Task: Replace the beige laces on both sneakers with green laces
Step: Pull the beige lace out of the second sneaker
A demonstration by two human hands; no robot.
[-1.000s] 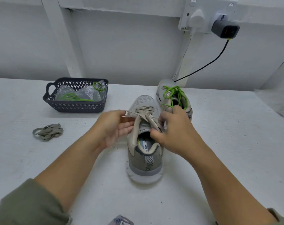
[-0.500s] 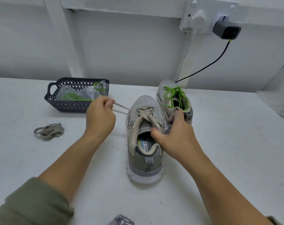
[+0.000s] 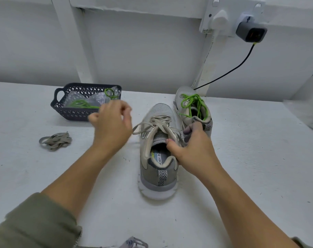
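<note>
A grey sneaker (image 3: 157, 176) stands heel toward me, threaded with a beige lace (image 3: 160, 122). My right hand (image 3: 193, 149) grips its upper on the right side, thumb pressed at the tongue's edge. My left hand (image 3: 111, 126) hovers left of the shoe with loosely curled fingers, blurred. A slack loop of the beige lace (image 3: 139, 128) hangs just beside it, outside the fingers. Behind stands the second sneaker (image 3: 183, 94) with green laces (image 3: 195, 103). A removed beige lace (image 3: 55, 139) lies bundled at the left.
A dark mesh basket (image 3: 71, 114) at the back left holds plastic bags and a green lace (image 3: 80, 104). A wall socket with a dark adapter (image 3: 250, 33) sends a black cable (image 3: 229, 70) down behind the sneakers. A small grey item (image 3: 134, 243) pokes in at the bottom edge.
My left hand pulled the beige lace out taut to the left, then let it go slack; the loop now droops by the shoe. The right hand stayed on the sneaker.
</note>
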